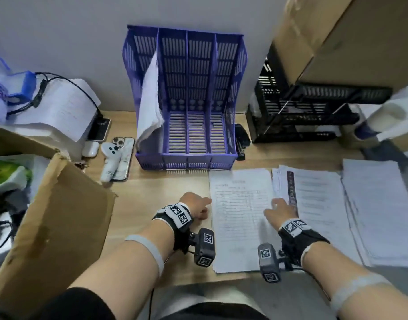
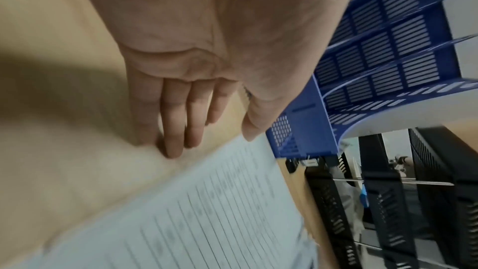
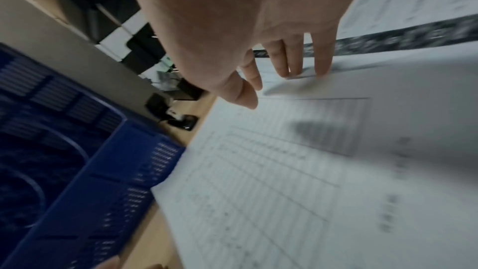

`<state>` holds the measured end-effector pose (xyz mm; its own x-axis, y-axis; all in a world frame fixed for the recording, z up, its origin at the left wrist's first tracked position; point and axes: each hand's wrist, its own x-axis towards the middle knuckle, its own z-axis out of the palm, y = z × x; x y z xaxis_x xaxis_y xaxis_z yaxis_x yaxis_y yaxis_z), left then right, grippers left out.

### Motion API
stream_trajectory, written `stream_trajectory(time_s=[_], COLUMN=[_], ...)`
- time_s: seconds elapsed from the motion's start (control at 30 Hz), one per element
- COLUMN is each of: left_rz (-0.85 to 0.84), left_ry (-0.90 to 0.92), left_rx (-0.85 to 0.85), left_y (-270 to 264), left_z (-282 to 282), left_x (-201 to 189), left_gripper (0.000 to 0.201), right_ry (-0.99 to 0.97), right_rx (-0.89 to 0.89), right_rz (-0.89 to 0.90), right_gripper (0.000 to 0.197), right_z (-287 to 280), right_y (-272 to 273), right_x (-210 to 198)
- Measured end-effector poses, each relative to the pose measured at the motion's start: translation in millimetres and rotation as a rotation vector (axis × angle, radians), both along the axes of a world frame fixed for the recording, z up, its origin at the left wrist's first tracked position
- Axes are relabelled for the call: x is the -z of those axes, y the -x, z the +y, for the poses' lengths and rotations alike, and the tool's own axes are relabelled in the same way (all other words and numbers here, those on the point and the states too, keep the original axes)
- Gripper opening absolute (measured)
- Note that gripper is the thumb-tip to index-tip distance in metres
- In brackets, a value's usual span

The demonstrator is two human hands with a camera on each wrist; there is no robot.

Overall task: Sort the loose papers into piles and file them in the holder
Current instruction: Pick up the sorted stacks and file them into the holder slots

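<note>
Left hand (image 1: 196, 207) and right hand (image 1: 280, 210), fingers straight and holding nothing, flank the ruled-form pile (image 1: 241, 218) on the counter (image 1: 152, 188) before the purple holder (image 1: 187, 98); an uneven squeeze could likely fan sheets into the neighbouring pile (image 1: 318, 204).

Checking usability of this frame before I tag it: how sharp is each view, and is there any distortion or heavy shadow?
Head view: mostly sharp, but wide-angle bending bows the blue holder; the form pile is readable as a table. Left wrist view: motion blur smears the form lines; a broad shadow crosses the desk beside the left hand. Right wrist view: blurred throughout, dim, print illegible under the right hand.
</note>
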<state>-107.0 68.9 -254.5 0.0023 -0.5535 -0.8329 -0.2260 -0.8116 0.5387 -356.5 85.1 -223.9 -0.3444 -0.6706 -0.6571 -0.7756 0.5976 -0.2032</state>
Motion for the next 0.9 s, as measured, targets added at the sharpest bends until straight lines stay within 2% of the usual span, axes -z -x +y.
stream_trajectory(time_s=[0.07,0.17,0.27,0.33,0.43,0.53,0.57,0.63,0.7,0.77,0.83,0.9], left_rz=[0.008,-0.124,-0.132,-0.175,-0.07,0.136,0.201,0.23,0.133,0.071,0.051,0.029], left_ry=[0.04,0.08,0.101,0.196,0.32,0.439,0.478,0.591,0.699,0.766,0.769,0.749], left_rx=[0.035,0.178,0.251,0.31,0.29,0.139,0.083,0.022,-0.014,-0.039,-0.07,-0.044], left_y=[14.3,25.1,30.6,28.3,14.3,-1.2,-4.0,-8.7,-13.8,-20.0,-23.6,-22.8], left_z=[4.1,8.8,13.8,17.6,20.4,19.2,15.7,3.7,-10.5,-17.6,-13.4,-3.2], left_x=[0.0,-4.4,-6.4,-11.0,-18.6,-40.7,-50.5,-69.1,-84.5,-88.3,-80.2,-68.2], left_gripper=[0.026,0.037,0.034,0.028,0.033,0.036,0.038,0.037,0.036,0.045,0.047,0.028], right_ry=[-0.014,0.033,0.076,0.085,0.105,0.296,0.371,0.522,0.641,0.7,0.67,0.562], right_rx=[0.008,0.026,0.097,0.133,0.242,0.575,0.627,0.614,0.562,0.488,0.432,0.376], right_rz=[-0.002,-0.071,-0.219,-0.302,-0.466,-0.735,-0.796,-0.817,-0.768,-0.744,-0.741,-0.665], right_gripper=[0.062,0.061,0.058,0.055,0.059,0.044,0.038,0.029,0.02,0.013,0.014,0.021], right_z=[13.7,23.7,27.4,29.7,31.5,24.8,19.4,5.0,-5.5,-6.4,-2.5,0.8], right_y=[7.1,5.1,-2.2,-5.6,-7.5,-14.8,-18.7,-28.5,-40.6,-51.2,-58.9,-61.5], right_x=[7.5,12.2,14.1,18.7,21.7,-5.4,-19.8,-50.8,-83.3,-105.8,-112.3,-94.6])
